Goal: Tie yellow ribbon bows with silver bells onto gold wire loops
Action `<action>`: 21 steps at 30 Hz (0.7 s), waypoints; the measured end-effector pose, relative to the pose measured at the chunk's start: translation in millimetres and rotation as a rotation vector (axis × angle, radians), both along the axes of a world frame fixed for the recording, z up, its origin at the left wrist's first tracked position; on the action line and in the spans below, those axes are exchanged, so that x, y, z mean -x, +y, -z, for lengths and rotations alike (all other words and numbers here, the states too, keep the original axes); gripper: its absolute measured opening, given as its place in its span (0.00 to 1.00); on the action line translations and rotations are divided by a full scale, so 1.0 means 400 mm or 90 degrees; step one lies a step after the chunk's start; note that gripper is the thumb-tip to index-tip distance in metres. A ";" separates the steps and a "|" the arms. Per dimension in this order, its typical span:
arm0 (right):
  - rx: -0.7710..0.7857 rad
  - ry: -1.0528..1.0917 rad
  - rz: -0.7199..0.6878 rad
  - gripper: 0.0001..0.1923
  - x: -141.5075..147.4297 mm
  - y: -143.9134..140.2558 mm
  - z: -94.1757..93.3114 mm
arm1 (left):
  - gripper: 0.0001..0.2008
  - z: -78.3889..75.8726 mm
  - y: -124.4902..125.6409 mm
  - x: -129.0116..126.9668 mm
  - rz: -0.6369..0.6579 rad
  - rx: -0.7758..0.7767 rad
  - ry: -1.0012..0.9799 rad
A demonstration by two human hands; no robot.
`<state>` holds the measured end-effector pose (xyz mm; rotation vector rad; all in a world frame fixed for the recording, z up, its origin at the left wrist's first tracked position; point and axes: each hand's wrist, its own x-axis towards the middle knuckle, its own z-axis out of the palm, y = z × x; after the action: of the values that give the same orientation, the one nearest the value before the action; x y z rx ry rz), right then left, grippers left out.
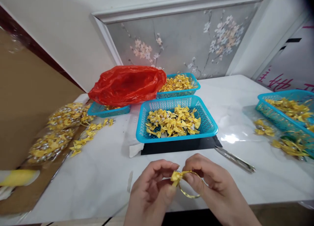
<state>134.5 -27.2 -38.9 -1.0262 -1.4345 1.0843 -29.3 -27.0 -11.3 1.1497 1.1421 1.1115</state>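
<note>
Close to the table's front edge, my left hand (154, 190) and my right hand (208, 183) meet around a thin gold hoop (190, 196) with a yellow ribbon bow (176, 177) on it. The left thumb and fingers pinch the bow. My right thumb and forefinger hold the hoop beside the bow, where a strip of yellow ribbon runs along it. Just beyond both hands stands a blue basket (211, 121) heaped with yellow bows and pearl beads (174, 121). Metal snips (235, 159) lie to the right of it.
A red plastic bag (127, 85) rests over a blue basket at the back left, near another filled basket (195, 85). Bagged bows (54, 137) and a loose row of bows (85, 137) lie left. At right stands a blue basket (282, 113) with bows beside it.
</note>
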 end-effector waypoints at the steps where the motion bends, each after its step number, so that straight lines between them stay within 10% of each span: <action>1: 0.010 0.017 0.000 0.07 0.004 0.000 0.003 | 0.12 0.003 -0.001 0.000 0.000 -0.005 -0.008; 9: 0.200 0.221 0.056 0.08 0.042 -0.019 0.026 | 0.16 0.046 0.018 0.035 0.027 -0.337 0.203; 15: 0.365 0.433 -0.073 0.20 0.040 -0.020 0.006 | 0.19 0.066 0.040 0.058 0.057 -0.672 0.377; 21: 0.366 0.326 -0.073 0.19 0.043 -0.002 -0.010 | 0.22 0.078 0.036 0.050 0.077 -0.702 0.400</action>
<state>117.3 -27.9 -34.8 -0.9577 -0.7861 1.7551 -49.1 -12.7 -42.6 2.5179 0.8425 1.3554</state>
